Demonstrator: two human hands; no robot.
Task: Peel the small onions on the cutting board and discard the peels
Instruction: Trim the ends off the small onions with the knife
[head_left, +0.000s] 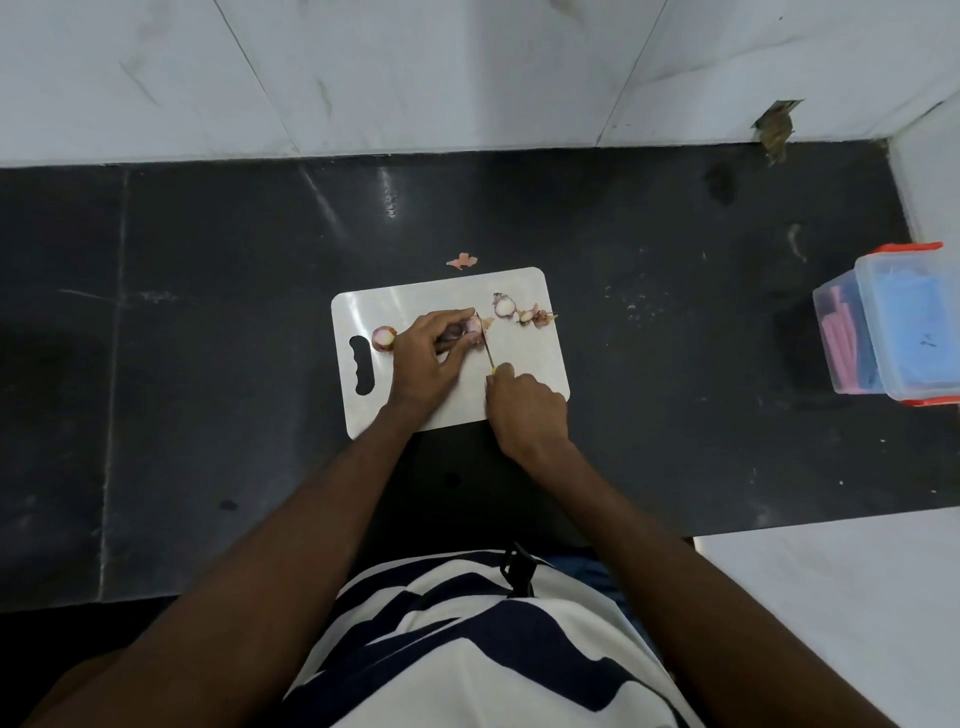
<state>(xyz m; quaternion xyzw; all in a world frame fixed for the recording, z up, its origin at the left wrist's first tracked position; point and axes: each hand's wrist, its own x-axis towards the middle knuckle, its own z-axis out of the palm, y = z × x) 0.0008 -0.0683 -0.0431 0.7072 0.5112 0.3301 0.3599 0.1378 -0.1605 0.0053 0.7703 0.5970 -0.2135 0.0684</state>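
A white cutting board (524, 353) lies on the dark counter. My left hand (427, 358) presses a small onion (474, 326) down on the board's middle. My right hand (524, 410) grips a knife (487, 347) with a yellow-green handle; its thin blade lies against the right end of that onion. Another small onion (383, 339) sits left of my left hand, next to the board's handle slot. A further onion (503, 306) and loose peels (537, 317) lie at the board's far right corner.
One peel scrap (462, 261) lies on the counter (208, 338) just beyond the board. A clear plastic box (893, 322) with an orange-trimmed lid stands at the right edge. White tiled wall runs behind the counter.
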